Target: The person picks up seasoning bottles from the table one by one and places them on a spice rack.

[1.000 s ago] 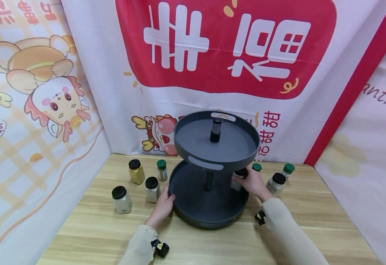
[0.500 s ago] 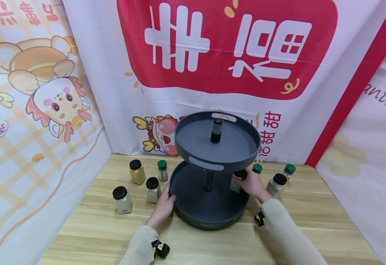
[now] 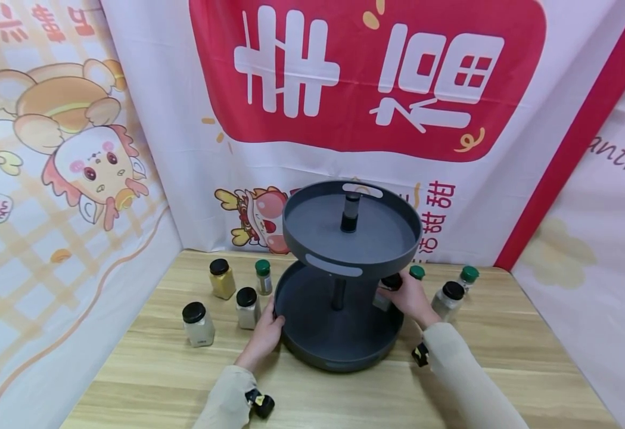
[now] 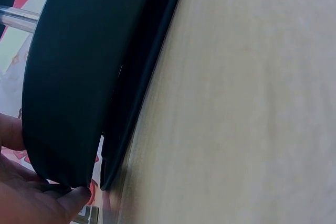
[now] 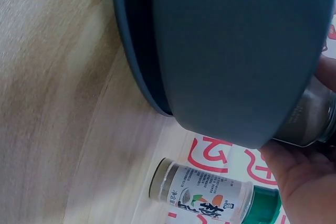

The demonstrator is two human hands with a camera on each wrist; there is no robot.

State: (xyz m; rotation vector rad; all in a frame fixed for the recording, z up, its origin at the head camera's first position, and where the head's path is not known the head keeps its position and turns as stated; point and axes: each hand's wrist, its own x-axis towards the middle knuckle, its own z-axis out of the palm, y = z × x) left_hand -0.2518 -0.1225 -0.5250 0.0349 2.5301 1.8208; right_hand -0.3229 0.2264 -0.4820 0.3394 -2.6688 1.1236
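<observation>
A dark grey two-tier round tray (image 3: 339,361) stands on the table, its tiers joined by a central post. At the left side of the lower tier, my left hand (image 3: 266,330) grips the rim; the left wrist view has the thumb on one side of the wall and fingers (image 4: 73,201) at the other. My right hand (image 3: 414,301) holds a black-lidded clear spice jar (image 3: 382,300) inside the lower tier, near its right wall. In the right wrist view the tray wall partly hides that jar (image 5: 307,114). The upper tier (image 3: 352,244) holds nothing.
Left of the tray stand black-lidded jars, one with yellow contents (image 3: 223,283), and a green-capped bottle (image 3: 263,277). To the right are another black-lidded jar (image 3: 446,301) and green-capped bottles (image 3: 468,275). The upper tier overhangs the lower one. A printed cloth (image 3: 173,179) hangs behind.
</observation>
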